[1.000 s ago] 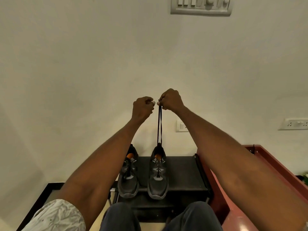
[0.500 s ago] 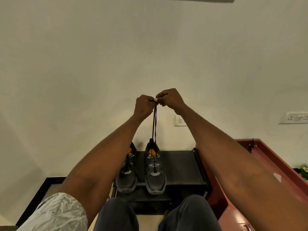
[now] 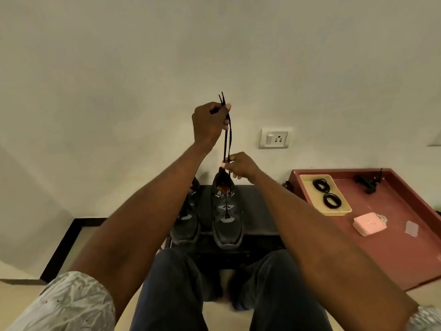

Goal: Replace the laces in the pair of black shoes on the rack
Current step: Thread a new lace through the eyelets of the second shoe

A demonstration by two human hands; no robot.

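Two black shoes stand side by side on a low black rack (image 3: 257, 211). The right shoe (image 3: 226, 223) has a black lace (image 3: 226, 139) running straight up from its top eyelets. My left hand (image 3: 208, 123) is raised above the shoe and grips both lace ends, whose tips poke out above the fist. My right hand (image 3: 241, 166) is lower, just over the shoe's collar, and pinches the two strands together. The left shoe (image 3: 187, 220) is partly hidden behind my left forearm.
A red-brown table (image 3: 393, 235) stands right of the rack. On it lie a yellow tray (image 3: 338, 211) with two coiled black laces (image 3: 325, 192), a pink box (image 3: 370, 223) and a small black object (image 3: 367, 183). A wall socket (image 3: 274, 139) is behind. My knees are below the rack.
My right hand let go of the lace tips and slid down the strands to near the shoe. My left hand kept the ends up high. The view tilted down and right.
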